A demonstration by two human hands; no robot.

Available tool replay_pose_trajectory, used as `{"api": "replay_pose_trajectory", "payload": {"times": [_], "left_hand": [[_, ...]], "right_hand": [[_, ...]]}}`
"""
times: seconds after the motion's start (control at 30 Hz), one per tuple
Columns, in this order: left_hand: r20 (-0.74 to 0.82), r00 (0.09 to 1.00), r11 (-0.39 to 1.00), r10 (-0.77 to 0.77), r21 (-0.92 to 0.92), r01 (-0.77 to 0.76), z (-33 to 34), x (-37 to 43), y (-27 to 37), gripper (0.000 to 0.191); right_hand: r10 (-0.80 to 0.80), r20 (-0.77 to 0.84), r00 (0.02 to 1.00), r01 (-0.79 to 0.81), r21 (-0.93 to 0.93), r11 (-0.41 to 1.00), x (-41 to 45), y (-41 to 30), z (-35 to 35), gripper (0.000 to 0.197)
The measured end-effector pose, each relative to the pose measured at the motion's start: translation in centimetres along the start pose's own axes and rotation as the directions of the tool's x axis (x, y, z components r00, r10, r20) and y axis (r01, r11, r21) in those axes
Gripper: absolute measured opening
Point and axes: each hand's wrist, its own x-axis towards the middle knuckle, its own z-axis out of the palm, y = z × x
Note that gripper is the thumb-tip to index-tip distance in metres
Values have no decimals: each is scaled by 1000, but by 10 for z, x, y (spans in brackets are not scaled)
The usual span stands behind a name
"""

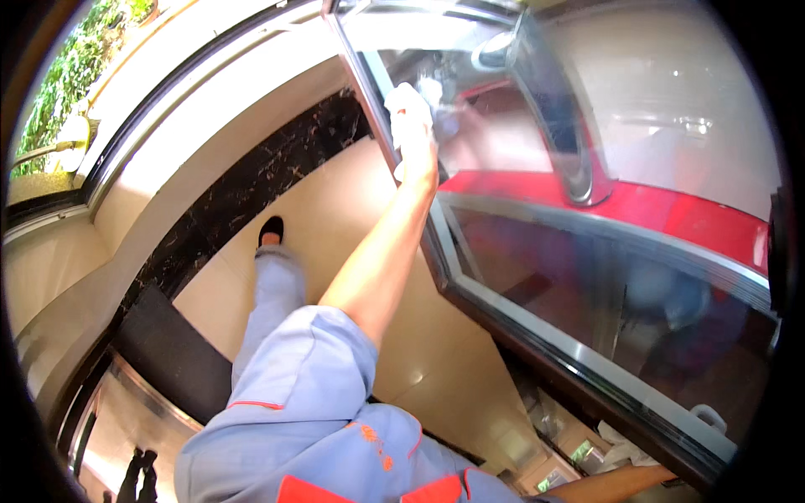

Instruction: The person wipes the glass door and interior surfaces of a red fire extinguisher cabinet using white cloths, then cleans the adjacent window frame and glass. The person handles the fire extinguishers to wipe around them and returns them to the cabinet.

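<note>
My left hand (422, 163) is raised at the upper middle, closed around a bunched white cloth (407, 107). The cloth lies against or very near the dark-edged metal frame (368, 94) of a glass panel. That framed glass (566, 270) slants down to the lower right, with a pale handle (709, 418) near its low corner. My right forearm (616, 483) reaches in from the bottom edge at the right; its hand is mostly hidden at the panel's dark lower edge. Another whitish cloth or sheet (626, 454) shows beside that wrist.
A red ledge (666, 210) and a curved glass piece (560, 119) show beyond the panel. Left are a window frame (207, 53), a black marble strip (251, 170) and a black mat (170, 352). One black shoe (272, 227) stands on the tiled floor (327, 207).
</note>
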Motion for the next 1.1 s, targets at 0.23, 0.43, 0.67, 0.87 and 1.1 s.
{"api": "replay_pose_trajectory", "payload": {"times": [0.23,0.43,0.67,0.87,1.1], "left_hand": [[-112,742,-379,661,803,459,-17,-139,-179,58],[-103,966,-724,235,645,245,102,6,-242,60],[74,757,-447,649,842,301,70,55,-116,42],[116,986,-749,-123,641,-169,146,24,-294,70],[108,980,-680,168,732,36,130,66,-180,45]], "right_hand": [[-25,23,999,25,25,999,-1,-18,-9,25],[-17,15,1000,16,79,997,-5,-25,-21,23],[-17,23,1000,14,145,989,-7,-27,-12,20],[9,6,1000,-9,147,989,-19,-43,-13,17],[263,-38,964,-255,144,956,-20,-76,-25,12]]}}
